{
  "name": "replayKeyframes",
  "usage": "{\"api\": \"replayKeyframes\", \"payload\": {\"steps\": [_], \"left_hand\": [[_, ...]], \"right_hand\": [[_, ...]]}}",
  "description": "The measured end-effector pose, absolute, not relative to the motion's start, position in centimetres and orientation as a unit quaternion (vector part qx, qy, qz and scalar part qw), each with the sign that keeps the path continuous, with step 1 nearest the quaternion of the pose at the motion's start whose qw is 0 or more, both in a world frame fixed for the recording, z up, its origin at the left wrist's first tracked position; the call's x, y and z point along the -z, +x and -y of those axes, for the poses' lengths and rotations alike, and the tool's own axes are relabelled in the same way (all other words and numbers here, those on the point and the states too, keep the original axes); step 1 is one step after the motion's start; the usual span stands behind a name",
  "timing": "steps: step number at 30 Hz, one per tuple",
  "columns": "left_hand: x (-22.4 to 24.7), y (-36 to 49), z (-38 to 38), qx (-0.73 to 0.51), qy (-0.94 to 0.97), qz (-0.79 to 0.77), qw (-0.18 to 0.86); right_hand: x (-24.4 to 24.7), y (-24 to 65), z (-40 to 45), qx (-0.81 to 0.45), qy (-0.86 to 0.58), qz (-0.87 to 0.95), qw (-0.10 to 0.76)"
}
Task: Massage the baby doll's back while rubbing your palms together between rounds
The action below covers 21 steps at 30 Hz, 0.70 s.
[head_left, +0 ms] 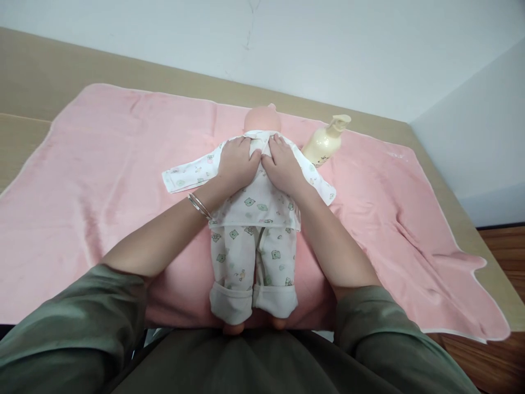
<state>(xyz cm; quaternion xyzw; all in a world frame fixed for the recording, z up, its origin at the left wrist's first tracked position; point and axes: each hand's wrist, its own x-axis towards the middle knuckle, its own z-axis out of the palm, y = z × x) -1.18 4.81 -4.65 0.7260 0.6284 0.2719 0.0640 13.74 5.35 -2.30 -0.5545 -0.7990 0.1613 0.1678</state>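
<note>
Resting flat on the patterned shirt (262,202) of one doll (262,117), the left hand (239,162) and the right hand (284,166) are laid palm-down, clamped on nothing, presumably so that pressure is shared evenly by both sides. The doll is stretched out on one pink blanket (123,164), probably for cushioning, with one pump bottle (324,144) placed beside a sleeve (326,190), seemingly within reach; two hands, two sleeves and two trouser legs (233,257) can be counted
</note>
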Motion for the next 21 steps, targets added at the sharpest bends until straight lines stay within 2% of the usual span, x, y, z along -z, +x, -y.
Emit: {"api": "replayKeyframes", "payload": {"steps": [10,14,17,21], "left_hand": [[3.0,0.1,-1.2,-0.208,0.765,-0.61,0.0],[2.1,-2.1,-2.9,-0.164,0.772,-0.612,0.052],[2.9,-3.4,-4.8,-0.195,0.739,-0.637,0.099],[5.3,-3.1,-5.8,-0.284,0.72,-0.629,0.071]], "right_hand": [[1.4,13.6,-4.8,-0.131,-0.56,0.806,0.136],[0.1,12.5,-1.9,-0.092,-0.58,0.805,0.084],[-0.9,11.8,1.1,-0.041,-0.56,0.825,0.061],[-0.9,11.9,1.3,-0.03,-0.527,0.845,0.08]]}}
